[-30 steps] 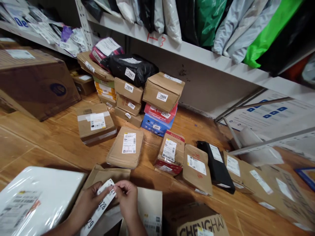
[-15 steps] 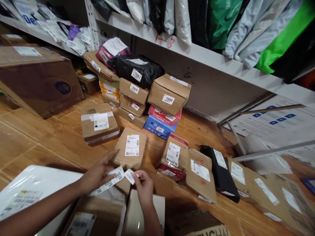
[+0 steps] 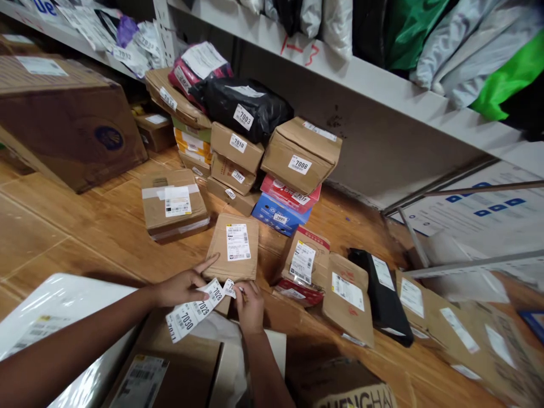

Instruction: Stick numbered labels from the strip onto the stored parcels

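Observation:
Between thumb and fingers my left hand (image 3: 181,288) grips a strip of number stickers (image 3: 195,311), printed 7028, 7029 and 7030. Its index finger stretches out against the near left side of a small cardboard box (image 3: 219,243) with a white shipping label on top. In a pinch, my right hand (image 3: 250,306) has a single white sticker (image 3: 229,288) whose number is partly covered. That sticker is at the box's near edge, beside the end of the strip; whether it touches the cardboard I cannot tell.
Left of the small box lies another taped carton (image 3: 157,212). Behind stand stacked parcels, among them a box marked 7008 (image 3: 284,150) and a black bag (image 3: 272,107). A row of parcels (image 3: 335,269) runs right. Closer in are a white package (image 3: 85,289) and brown boxes (image 3: 187,362).
Both hands have moved slightly toward the small box, with the sticker now at its near edge. More of the strip shows. The view has shifted a little.

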